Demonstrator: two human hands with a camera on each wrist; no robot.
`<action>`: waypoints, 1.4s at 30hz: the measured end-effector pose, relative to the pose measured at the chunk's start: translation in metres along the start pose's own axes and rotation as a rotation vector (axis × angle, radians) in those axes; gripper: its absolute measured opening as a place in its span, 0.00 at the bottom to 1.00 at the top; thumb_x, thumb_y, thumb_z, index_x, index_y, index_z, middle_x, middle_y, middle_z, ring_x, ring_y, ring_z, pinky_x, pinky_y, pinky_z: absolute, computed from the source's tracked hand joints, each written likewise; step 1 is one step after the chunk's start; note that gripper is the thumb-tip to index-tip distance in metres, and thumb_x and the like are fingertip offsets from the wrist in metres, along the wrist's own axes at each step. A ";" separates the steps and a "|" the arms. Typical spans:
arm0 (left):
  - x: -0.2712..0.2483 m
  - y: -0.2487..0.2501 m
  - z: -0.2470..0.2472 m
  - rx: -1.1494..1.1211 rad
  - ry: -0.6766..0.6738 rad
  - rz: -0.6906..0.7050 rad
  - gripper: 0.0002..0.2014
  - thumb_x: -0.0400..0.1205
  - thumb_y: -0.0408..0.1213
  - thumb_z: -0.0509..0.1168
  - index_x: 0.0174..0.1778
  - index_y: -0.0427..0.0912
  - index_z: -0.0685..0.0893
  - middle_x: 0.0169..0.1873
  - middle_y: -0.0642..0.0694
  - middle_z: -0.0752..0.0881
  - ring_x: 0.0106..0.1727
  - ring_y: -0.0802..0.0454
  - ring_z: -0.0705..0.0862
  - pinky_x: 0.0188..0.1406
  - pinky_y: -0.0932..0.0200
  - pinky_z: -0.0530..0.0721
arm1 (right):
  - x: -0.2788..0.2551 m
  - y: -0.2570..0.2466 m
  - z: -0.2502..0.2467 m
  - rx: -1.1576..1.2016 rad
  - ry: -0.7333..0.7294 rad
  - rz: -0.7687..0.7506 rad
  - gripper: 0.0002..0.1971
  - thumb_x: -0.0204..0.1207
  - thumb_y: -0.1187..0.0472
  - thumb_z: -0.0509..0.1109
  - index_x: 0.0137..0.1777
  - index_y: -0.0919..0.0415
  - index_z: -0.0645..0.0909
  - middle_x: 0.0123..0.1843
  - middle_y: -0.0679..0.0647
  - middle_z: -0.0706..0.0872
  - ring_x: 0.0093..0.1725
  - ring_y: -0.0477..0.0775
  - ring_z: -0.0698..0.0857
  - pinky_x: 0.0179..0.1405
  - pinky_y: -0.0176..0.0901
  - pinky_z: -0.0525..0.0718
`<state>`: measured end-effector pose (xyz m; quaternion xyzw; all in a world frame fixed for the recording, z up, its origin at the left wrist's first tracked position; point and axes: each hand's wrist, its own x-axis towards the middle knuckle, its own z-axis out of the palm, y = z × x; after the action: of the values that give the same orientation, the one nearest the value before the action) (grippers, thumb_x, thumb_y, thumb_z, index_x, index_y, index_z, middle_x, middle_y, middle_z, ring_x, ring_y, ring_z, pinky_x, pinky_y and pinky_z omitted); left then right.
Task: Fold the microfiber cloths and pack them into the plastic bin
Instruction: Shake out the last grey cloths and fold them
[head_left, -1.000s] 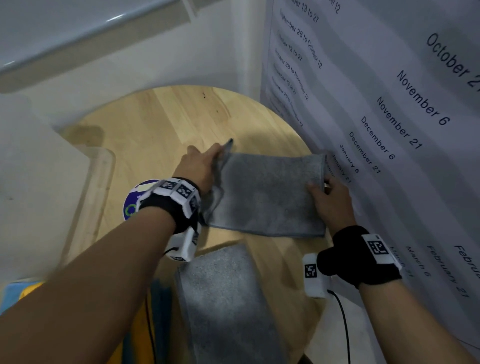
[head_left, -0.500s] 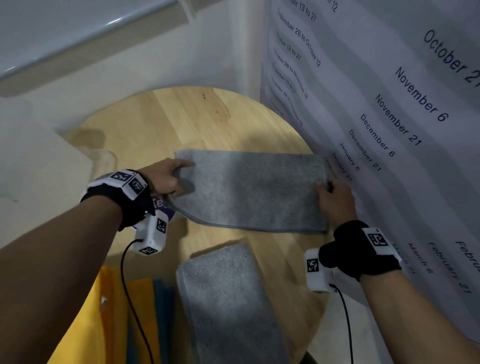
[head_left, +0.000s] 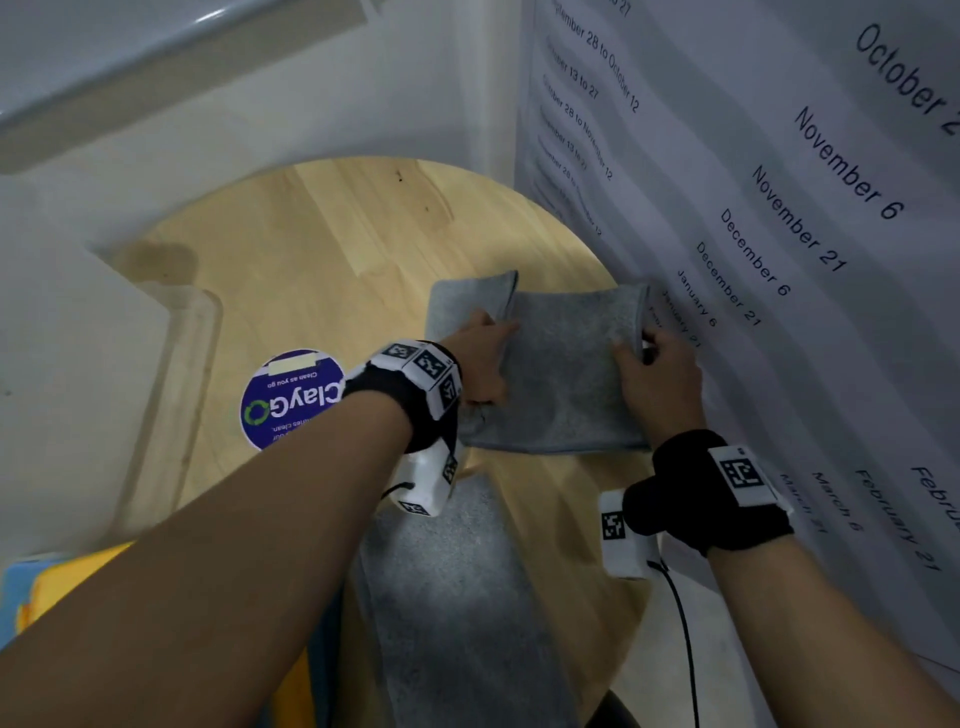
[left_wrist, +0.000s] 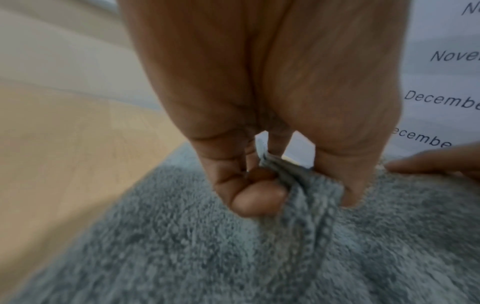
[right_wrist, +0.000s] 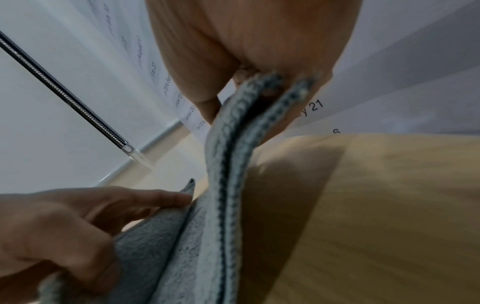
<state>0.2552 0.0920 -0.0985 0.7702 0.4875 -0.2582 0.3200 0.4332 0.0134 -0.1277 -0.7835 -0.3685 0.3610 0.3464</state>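
Observation:
A grey microfiber cloth (head_left: 566, 384) lies partly folded on the round wooden table (head_left: 322, 249). My left hand (head_left: 498, 332) pinches a bunched fold of its layers near the left side; the left wrist view shows thumb and fingers (left_wrist: 259, 199) closed on the grey pile (left_wrist: 233, 257). At the cloth's right edge my right hand (head_left: 631, 345) grips the doubled hem, which hangs from it in the right wrist view (right_wrist: 275, 82). A second grey cloth (head_left: 457, 597) lies folded nearer to me. The clear plastic bin (head_left: 192, 338) stands at the left.
A wall poster with printed dates (head_left: 779, 208) stands hard against the table's right side. A round blue sticker (head_left: 291, 400) is on the tabletop. Yellow and blue cloths (head_left: 52, 587) lie at the lower left. Bare wood shows beyond the cloth.
The cloth was spread wide half a second ago. My left hand has moved right with the cloth's left part, making it narrower. The right hand stays at the right edge.

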 end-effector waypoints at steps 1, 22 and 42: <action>0.002 0.002 0.003 -0.018 0.010 0.003 0.46 0.77 0.42 0.71 0.83 0.44 0.47 0.74 0.38 0.57 0.70 0.37 0.69 0.62 0.50 0.73 | -0.001 0.000 0.000 0.009 0.000 -0.007 0.17 0.80 0.53 0.66 0.64 0.60 0.80 0.50 0.52 0.83 0.49 0.50 0.80 0.47 0.39 0.74; -0.026 -0.049 -0.005 -1.317 0.258 -0.237 0.25 0.85 0.57 0.51 0.63 0.42 0.80 0.45 0.39 0.86 0.40 0.40 0.87 0.43 0.46 0.88 | -0.022 -0.064 0.059 -0.050 -0.168 -0.263 0.17 0.78 0.55 0.68 0.66 0.57 0.79 0.52 0.55 0.88 0.51 0.54 0.85 0.46 0.34 0.76; 0.004 -0.052 0.008 -0.588 0.268 -0.387 0.30 0.76 0.50 0.71 0.68 0.35 0.72 0.62 0.38 0.80 0.51 0.44 0.78 0.44 0.55 0.73 | -0.006 -0.020 0.081 -0.223 -0.442 -0.209 0.22 0.70 0.71 0.71 0.63 0.55 0.81 0.74 0.59 0.64 0.72 0.58 0.70 0.68 0.33 0.66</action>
<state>0.2082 0.1049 -0.1188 0.5660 0.7149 -0.0597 0.4063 0.3574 0.0407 -0.1497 -0.6765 -0.5518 0.4428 0.2044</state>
